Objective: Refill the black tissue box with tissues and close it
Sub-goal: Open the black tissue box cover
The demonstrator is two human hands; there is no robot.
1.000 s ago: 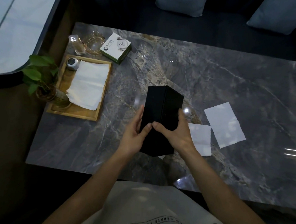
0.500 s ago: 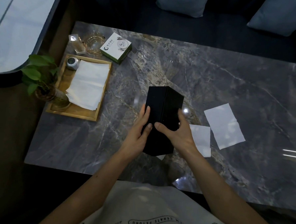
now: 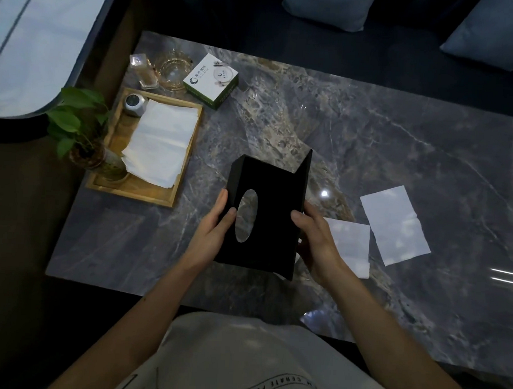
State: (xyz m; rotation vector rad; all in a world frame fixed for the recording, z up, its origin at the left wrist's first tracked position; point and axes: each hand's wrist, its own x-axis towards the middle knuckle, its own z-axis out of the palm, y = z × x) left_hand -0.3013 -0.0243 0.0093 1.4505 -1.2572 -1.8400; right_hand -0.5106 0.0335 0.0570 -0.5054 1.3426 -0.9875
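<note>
Both hands grip the black rectangular tissue box (image 3: 273, 213), left hand (image 3: 212, 236) on its left edge, right hand (image 3: 318, 242) on its right, above the grey marble table (image 3: 400, 142). I would lay it open side up near the white tissue stack (image 3: 163, 142) in the wooden tray (image 3: 130, 189).

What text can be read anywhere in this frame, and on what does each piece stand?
"CERATE FETURO", upside down, last letter unsure: on the person's white shirt.
Logo and small characters on the white-and-green box: too blurred to read.
No text shows on the black tissue box.
</note>
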